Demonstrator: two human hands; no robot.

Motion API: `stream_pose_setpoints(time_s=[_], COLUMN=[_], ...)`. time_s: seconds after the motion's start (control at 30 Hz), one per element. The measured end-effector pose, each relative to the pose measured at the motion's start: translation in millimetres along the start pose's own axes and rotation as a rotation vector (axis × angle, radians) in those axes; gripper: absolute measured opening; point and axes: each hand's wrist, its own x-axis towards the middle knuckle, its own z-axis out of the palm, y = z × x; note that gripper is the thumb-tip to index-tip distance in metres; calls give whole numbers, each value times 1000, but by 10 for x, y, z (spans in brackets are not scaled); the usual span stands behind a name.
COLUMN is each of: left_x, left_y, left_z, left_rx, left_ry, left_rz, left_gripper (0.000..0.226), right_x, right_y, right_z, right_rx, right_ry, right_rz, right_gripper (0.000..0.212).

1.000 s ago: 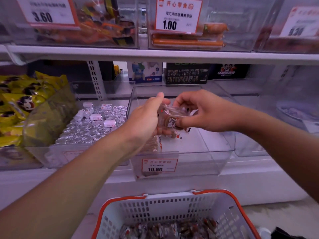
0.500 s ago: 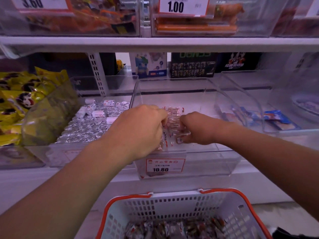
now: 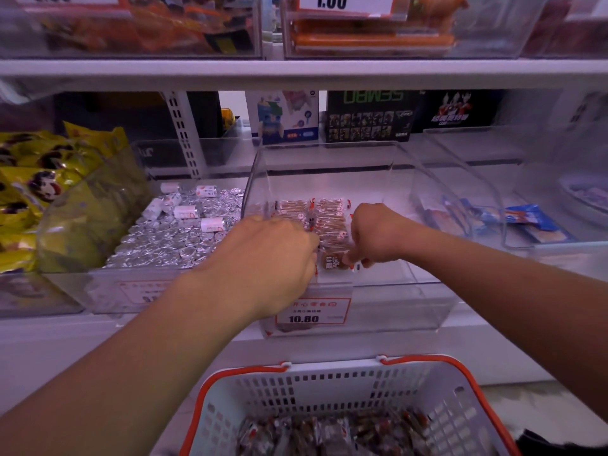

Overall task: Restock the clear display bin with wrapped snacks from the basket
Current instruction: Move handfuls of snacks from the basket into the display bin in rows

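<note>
Both hands work inside the clear display bin (image 3: 424, 291). Left hand (image 3: 273, 255), fingers curled, appears to steady the stacked wrapped snacks (image 3: 324, 213), though its grip is hidden behind the knuckles. Right hand (image 3: 375, 233) pinches one wrapped snack (image 3: 332, 262) at the row's front, apparently seating it on edge so the row packs tightly. More wrapped stock remains in the basket (image 3: 342, 383) on the floor below the shelf, so restocking appears unfinished.

Both arms extended forward; left hand (image 3: 274, 255) and right hand (image 3: 375, 233) knuckles-up, fingers curled, close together.
</note>
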Motion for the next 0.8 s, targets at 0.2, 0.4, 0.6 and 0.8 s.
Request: stream_pose_setpoints(time_s=[0.2,0.4,0.6,0.8], left_x=[-6,-5,-236,-689], left_y=[-7,-7,10,496], left_z=[64,56,-28,640], left_rx=[-7,-89,-215,-286], left_ry=[33,122,396,210], left_rz=[-2,-15,235,489], left_gripper=[20,24,22,32], right_x=[-8,-136,-920,-1548], right_y=[4,21,-69,-9], right_z=[25,-175,-145,1003], right_rx=[69,-33,-36,-131], right_ry=[43,207,865,261], right_rz=[39,66,-364,-512], right_gripper=[39,42,34,30])
